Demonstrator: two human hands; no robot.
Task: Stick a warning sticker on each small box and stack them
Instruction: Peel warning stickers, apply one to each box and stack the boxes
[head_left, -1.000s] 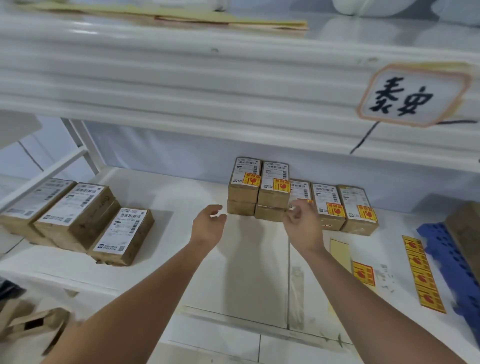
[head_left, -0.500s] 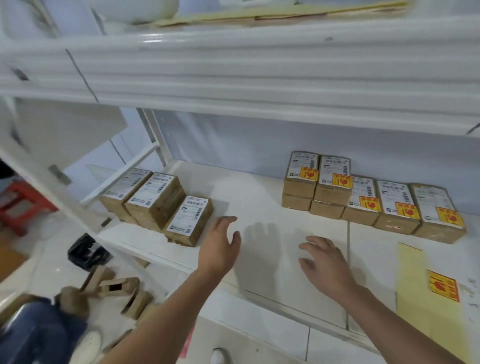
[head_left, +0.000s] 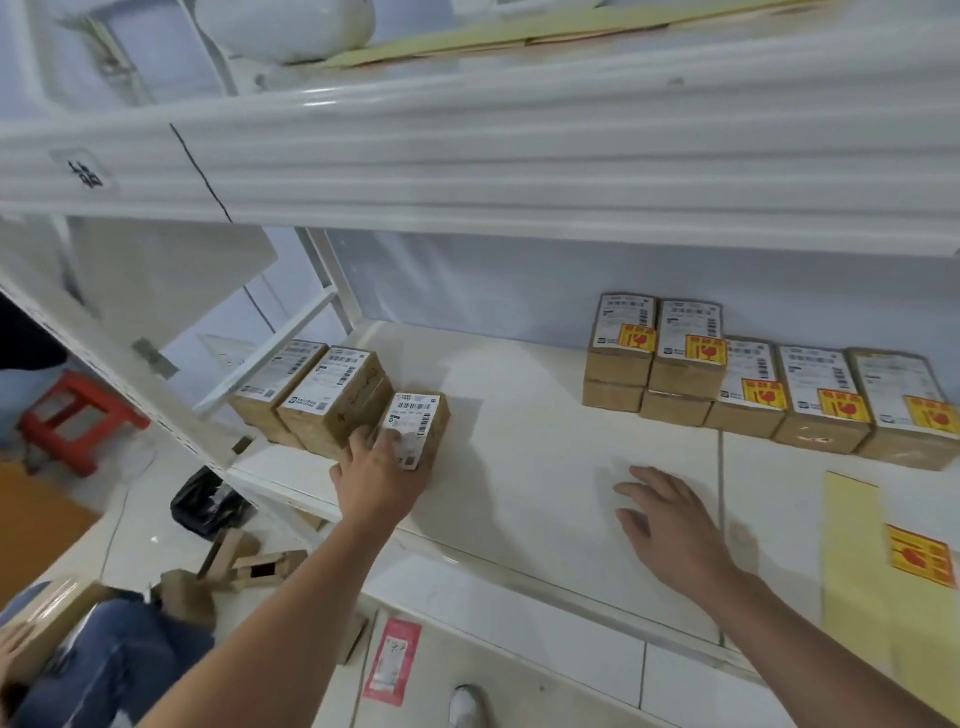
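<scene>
White shelf (head_left: 519, 415): left grip (head_left: 382, 478) clamped on front-edge box (head_left: 418, 423); right grip (head_left: 670, 525) spread, mid-shelf.

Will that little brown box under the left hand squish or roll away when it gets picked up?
Probably neither. The small box has flat cardboard sides and square corners, so it should stay stiff and not roll. It is likely light too, since the left hand takes hold of it alone.
</scene>
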